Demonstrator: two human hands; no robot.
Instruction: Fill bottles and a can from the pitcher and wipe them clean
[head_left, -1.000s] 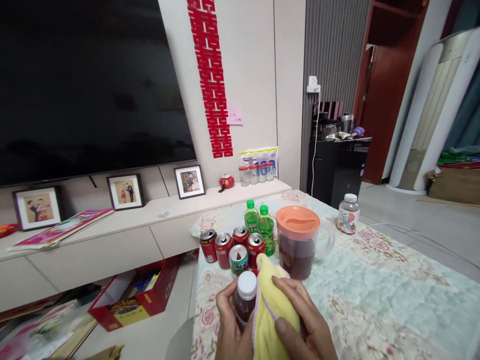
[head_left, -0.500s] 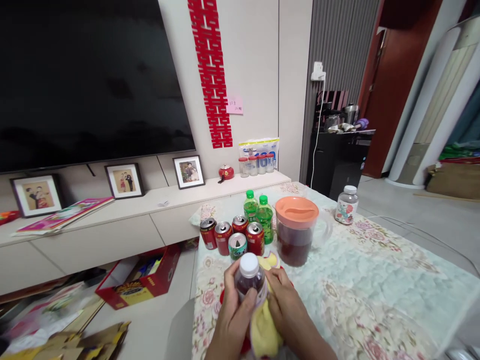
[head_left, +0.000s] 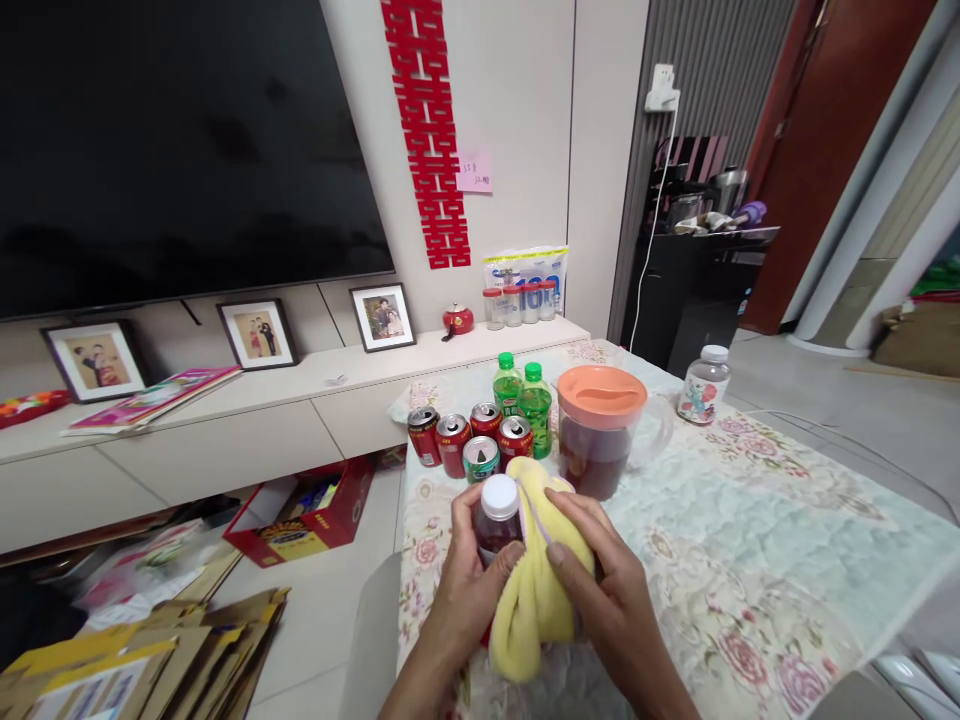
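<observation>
Your left hand is clamped around the bottle, fingers on its left side and thumb across the near side, with the white cap showing above your grip. Your right hand is closed on the yellow cloth, pinching it between thumb and fingers and holding it against the right side of the bottle. The bottle is at the near side of the table, roughly upright between your hands. Something red shows under them, too hidden to name.

The bottle holds dark liquid, so expect some weight, with a smooth wall that could slip if damp. It looks like plastic and may give if you squeeze hard; the firmest hold should be just under the cap or low around the body. The cloth looks soft, thick and light, and its loose fold hangs toward you. Take it by the bunched middle, as a corner would let it trail.

Just beyond your hands stand the cans, with two green bottles behind them and the jug to their right. The jar stands well apart at the far right.
</observation>
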